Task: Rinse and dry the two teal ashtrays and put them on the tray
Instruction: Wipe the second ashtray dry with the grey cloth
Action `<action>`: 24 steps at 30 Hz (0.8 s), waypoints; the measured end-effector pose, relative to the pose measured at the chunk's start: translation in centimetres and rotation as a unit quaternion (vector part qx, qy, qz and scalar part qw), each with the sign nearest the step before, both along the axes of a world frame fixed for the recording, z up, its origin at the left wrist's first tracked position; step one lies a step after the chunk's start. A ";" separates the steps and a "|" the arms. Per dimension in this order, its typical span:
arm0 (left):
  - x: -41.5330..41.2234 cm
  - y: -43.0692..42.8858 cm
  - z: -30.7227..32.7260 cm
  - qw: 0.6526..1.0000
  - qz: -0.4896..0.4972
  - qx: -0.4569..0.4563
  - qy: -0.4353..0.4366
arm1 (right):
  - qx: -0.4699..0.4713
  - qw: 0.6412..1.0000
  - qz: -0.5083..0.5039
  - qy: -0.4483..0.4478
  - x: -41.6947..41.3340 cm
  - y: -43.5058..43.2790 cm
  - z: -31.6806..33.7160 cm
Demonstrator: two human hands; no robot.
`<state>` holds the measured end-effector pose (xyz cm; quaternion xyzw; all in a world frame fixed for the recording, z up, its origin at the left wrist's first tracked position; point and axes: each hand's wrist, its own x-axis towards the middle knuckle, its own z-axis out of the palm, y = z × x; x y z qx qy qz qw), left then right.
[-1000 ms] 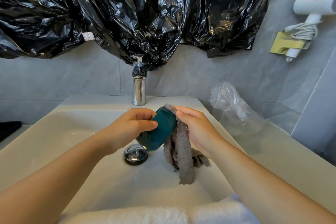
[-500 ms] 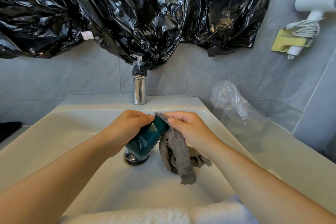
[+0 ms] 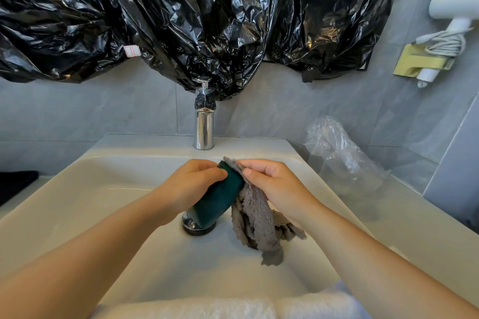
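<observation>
Over the white sink basin [image 3: 90, 197], my left hand [image 3: 191, 184] grips a teal ashtray [image 3: 217, 199], tilted on edge with its lower end above the drain. My right hand [image 3: 272, 184] pinches a grey cloth [image 3: 255, 225] against the ashtray's upper right edge; the rest of the cloth hangs down into the basin. I see only one ashtray. No tray is in view.
A chrome faucet [image 3: 204, 127] stands behind the basin and a chrome drain plug [image 3: 197, 226] sits under the ashtray. A crumpled clear plastic bag [image 3: 339, 155] lies on the right counter. A white towel [image 3: 220, 308] drapes the front rim. Black plastic sheeting [image 3: 181, 15] covers the wall above.
The ashtray has tipped lower and moved left, over the drain plug. My right hand has shifted the cloth up along the ashtray's top edge. Both hands keep their grip.
</observation>
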<state>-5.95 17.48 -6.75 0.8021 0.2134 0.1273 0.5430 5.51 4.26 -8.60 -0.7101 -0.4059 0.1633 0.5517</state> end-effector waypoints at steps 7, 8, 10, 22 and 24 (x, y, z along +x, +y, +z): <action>-0.2 0.0 -0.1 0.997 -0.075 0.028 -0.022 | 0.005 0.998 -0.049 0.029 1.2 -0.2 -0.5; -0.3 0.0 0.0 0.997 -0.076 0.027 -0.021 | 0.013 0.998 -0.050 0.026 1.1 -0.2 -0.5; -0.3 0.1 0.1 0.997 -0.077 0.023 -0.016 | 0.020 0.998 -0.047 0.025 0.7 -0.4 -0.4; 0.0 0.3 0.0 0.999 -0.042 -0.008 -0.031 | 0.012 0.997 -0.046 -0.061 0.8 0.3 -0.8; 0.0 0.2 -0.1 0.998 -0.052 0.007 -0.029 | 0.000 0.997 -0.053 -0.062 1.1 0.3 -0.9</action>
